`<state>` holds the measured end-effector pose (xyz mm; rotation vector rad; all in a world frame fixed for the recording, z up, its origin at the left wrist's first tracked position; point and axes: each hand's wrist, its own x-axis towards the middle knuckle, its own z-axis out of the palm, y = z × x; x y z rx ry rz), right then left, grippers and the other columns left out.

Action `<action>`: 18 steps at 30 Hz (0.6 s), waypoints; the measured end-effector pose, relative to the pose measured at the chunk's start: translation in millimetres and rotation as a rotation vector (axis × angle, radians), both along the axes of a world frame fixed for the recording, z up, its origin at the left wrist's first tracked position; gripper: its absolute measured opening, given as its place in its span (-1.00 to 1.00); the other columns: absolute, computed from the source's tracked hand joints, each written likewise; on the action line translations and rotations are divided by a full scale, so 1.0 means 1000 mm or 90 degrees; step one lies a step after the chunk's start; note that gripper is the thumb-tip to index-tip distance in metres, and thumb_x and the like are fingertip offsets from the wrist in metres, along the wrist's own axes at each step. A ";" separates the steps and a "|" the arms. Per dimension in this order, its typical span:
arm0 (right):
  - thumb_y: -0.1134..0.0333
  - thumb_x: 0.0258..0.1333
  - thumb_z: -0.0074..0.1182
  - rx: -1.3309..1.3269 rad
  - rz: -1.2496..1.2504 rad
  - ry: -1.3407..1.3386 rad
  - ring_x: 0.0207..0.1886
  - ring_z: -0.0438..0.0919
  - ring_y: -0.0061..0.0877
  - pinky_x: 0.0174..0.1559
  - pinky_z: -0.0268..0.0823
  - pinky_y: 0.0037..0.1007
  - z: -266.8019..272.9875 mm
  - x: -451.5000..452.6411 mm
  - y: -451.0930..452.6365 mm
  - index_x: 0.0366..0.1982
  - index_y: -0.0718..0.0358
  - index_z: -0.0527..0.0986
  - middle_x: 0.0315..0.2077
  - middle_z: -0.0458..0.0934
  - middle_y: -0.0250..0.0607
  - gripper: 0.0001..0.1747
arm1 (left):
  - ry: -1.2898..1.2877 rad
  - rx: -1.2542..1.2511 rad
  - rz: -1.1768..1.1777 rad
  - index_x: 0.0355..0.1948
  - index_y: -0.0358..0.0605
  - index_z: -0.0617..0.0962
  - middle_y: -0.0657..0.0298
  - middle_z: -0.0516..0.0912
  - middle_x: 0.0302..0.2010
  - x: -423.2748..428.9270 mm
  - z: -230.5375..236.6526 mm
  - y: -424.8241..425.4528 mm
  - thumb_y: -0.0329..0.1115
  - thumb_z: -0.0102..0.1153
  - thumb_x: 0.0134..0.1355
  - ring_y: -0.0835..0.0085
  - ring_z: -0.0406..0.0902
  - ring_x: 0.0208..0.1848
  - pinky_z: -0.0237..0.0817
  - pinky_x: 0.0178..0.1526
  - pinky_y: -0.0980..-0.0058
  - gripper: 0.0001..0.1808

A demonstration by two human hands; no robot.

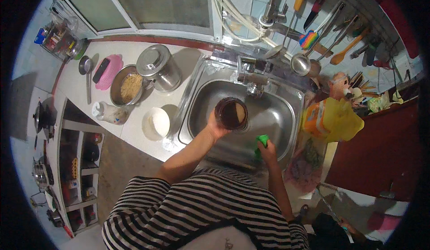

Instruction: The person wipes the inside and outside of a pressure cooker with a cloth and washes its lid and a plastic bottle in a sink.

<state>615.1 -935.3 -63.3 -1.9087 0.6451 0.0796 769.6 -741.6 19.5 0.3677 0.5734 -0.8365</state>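
Observation:
Above the stainless steel sink [275, 112], my left hand [218, 125] holds a dark, round, glassy vessel [231, 113] with its wide face towards me; what lies inside it is hard to tell. My right hand [268, 150] grips a bright green cloth or scrubber [261, 142] over the near right part of the basin. Cloth and vessel are apart. The metal faucet [253, 78] sits at the sink's far edge, beyond both hands, and no running water can be made out.
Left of the sink stand a white tub [156, 124], a lidded steel pitcher [159, 68], a pot of grainy food [129, 86], a plastic jar [111, 112], a pink basket [111, 71] and a ladle [86, 66]. Utensils hang above; a yellow bag [336, 119] lies right. A person [329, 231] is at lower right.

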 end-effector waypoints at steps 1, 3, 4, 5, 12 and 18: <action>0.12 -0.04 0.07 0.038 -0.002 -0.036 -0.52 0.42 -0.48 -0.40 0.26 -0.37 0.005 0.007 -0.003 -0.44 0.34 0.43 -0.59 0.46 -0.18 -0.63 | -0.032 -0.027 -0.021 -0.06 0.12 0.47 0.29 0.53 -0.09 0.002 -0.007 0.000 0.12 -0.20 0.11 0.30 0.48 -0.08 0.39 -0.30 0.25 -0.51; 0.11 -0.02 0.06 0.113 -0.009 -0.109 -0.53 0.41 -0.51 -0.40 0.26 -0.39 0.016 0.029 -0.011 -0.43 0.34 0.44 -0.59 0.46 -0.22 -0.63 | -0.095 -0.082 -0.066 -0.07 0.12 0.47 0.29 0.53 -0.10 0.004 -0.029 0.002 0.13 -0.19 0.10 0.31 0.47 -0.07 0.38 -0.27 0.26 -0.51; 0.12 -0.01 0.06 0.111 -0.035 -0.112 -0.53 0.41 -0.53 -0.40 0.26 -0.40 0.026 0.044 -0.015 -0.44 0.34 0.45 -0.59 0.46 -0.23 -0.63 | -0.079 -0.062 -0.070 -0.06 0.12 0.47 0.29 0.53 -0.09 0.006 -0.031 -0.001 0.13 -0.20 0.10 0.30 0.47 -0.07 0.38 -0.25 0.26 -0.51; 0.12 -0.01 0.06 0.110 -0.061 -0.115 -0.52 0.41 -0.54 -0.40 0.25 -0.41 0.036 0.062 -0.020 -0.44 0.35 0.45 -0.59 0.47 -0.24 -0.63 | -0.062 -0.042 -0.073 -0.06 0.12 0.47 0.29 0.53 -0.09 0.008 -0.033 -0.004 0.13 -0.20 0.10 0.30 0.47 -0.08 0.38 -0.23 0.26 -0.51; -0.11 -0.06 -0.02 -0.152 -0.013 -0.042 -0.40 0.50 -0.20 -0.30 0.28 -0.27 0.061 0.207 -0.055 -0.41 0.36 0.49 -0.48 0.53 -0.04 -0.42 | -0.005 -0.056 -0.044 -0.04 0.09 0.44 0.24 0.49 -0.04 0.014 -0.033 -0.024 0.08 -0.25 0.12 0.24 0.44 -0.03 0.39 -0.21 0.25 -0.51; -0.21 -0.06 -0.17 -0.280 0.007 0.043 -0.24 0.48 -0.01 -0.18 0.27 -0.15 0.027 0.281 -0.062 -0.39 0.33 0.53 -0.36 0.51 0.15 -0.32 | -0.104 -0.225 -0.106 -0.02 0.06 0.42 0.20 0.49 -0.05 0.019 -0.020 -0.026 0.06 -0.26 0.14 0.23 0.44 -0.03 0.38 -0.15 0.25 -0.51</action>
